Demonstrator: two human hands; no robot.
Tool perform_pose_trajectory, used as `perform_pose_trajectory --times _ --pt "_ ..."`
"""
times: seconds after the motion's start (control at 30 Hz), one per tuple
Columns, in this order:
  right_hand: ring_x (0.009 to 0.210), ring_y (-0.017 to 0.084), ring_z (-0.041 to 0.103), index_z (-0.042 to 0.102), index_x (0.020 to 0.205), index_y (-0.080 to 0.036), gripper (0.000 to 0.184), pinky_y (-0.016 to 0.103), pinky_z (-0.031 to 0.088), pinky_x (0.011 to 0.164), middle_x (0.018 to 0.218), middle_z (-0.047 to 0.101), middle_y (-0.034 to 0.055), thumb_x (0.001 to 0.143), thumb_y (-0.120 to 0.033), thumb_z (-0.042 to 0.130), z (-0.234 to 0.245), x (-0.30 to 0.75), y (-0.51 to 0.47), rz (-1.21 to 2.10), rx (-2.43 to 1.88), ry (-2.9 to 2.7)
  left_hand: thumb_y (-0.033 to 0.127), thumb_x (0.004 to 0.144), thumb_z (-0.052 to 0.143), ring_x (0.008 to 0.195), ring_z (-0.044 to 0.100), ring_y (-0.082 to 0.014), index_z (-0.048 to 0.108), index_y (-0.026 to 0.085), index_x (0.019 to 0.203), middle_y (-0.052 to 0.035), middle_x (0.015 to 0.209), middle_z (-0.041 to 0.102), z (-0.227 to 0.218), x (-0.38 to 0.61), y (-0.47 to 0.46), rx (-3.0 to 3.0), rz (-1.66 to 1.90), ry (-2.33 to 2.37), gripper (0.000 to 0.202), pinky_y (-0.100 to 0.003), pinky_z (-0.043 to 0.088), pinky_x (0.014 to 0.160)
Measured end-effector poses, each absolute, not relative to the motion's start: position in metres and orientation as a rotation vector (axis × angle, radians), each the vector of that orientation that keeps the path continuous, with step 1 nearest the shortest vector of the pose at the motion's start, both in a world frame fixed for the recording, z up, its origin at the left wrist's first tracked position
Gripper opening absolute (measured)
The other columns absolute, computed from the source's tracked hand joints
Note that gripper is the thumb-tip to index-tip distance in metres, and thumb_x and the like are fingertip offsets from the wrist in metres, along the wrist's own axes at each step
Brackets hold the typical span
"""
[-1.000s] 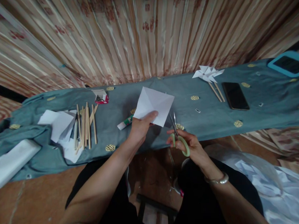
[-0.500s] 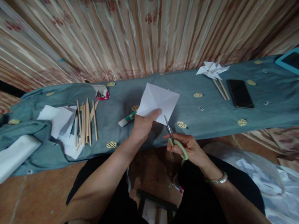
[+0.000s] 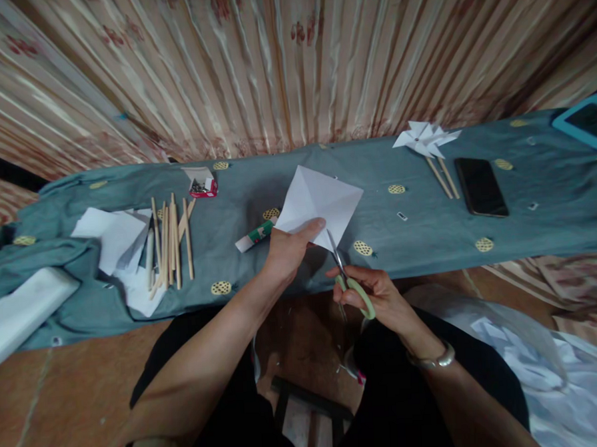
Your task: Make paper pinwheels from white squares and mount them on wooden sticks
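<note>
A creased white square sheet of paper [image 3: 322, 194] is pinched in my left hand [image 3: 290, 247], thumb on top and fingers hidden beneath. It is held above the cloth-covered table. My right hand [image 3: 375, 291] grips scissors [image 3: 361, 297] with pale green handles. Their blades are at the paper's near corner, pointing toward its middle. Just left of the paper, a green and white glue stick [image 3: 256, 236] lies on the cloth, close to my left hand.
Several wooden sticks [image 3: 176, 246] and loose white paper [image 3: 112, 236] lie left, near a red box of small metal pieces [image 3: 203, 185] and a white block [image 3: 27, 311]. Paper pinwheels [image 3: 424, 138], a phone [image 3: 481, 187] and a blue-framed device [image 3: 586, 123] are right. A plastic bag [image 3: 561, 376] stands below.
The paper has shifted very slightly to the right in my left hand. My hands and the scissors are otherwise almost where they were.
</note>
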State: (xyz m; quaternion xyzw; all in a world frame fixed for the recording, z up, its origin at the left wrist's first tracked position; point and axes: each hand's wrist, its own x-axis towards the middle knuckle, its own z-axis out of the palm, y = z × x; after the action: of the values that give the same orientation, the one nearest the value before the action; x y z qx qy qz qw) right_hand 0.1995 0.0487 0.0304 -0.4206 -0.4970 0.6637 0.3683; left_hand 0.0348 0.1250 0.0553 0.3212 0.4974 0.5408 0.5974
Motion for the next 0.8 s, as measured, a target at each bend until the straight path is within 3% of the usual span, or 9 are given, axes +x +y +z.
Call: perform_pose_trajectory --times 0.4,0.8 --pt "0.062 0.011 0.052 0.074 0.101 -0.023 0.042 0.024 0.041 0.058 0.072 0.063 -0.0008 0.071 -0.051 0.08 0.0286 0.2014 0.0482 1.71 -1.109 -1.262 0.025 0.062 0.079 0.069 0.064 -0.0158 0.067 0.02 0.077 -0.0034 0.082 0.072 0.0582 0.0365 0.1245 0.739 1.236 1.152 0.02 -0.026 0.048 0.059" --pt "0.058 0.008 0.049 0.074 0.099 -0.021 0.045 0.022 0.039 0.055 0.065 0.059 -0.0031 0.067 -0.051 0.083 0.0316 0.1994 0.0487 1.731 -1.157 -1.219 0.025 0.062 0.079 0.073 0.065 -0.0187 0.066 0.019 0.08 -0.0045 0.081 0.07 0.0582 0.0363 0.1245 0.699 1.245 1.17 0.023 -0.028 0.048 0.062"
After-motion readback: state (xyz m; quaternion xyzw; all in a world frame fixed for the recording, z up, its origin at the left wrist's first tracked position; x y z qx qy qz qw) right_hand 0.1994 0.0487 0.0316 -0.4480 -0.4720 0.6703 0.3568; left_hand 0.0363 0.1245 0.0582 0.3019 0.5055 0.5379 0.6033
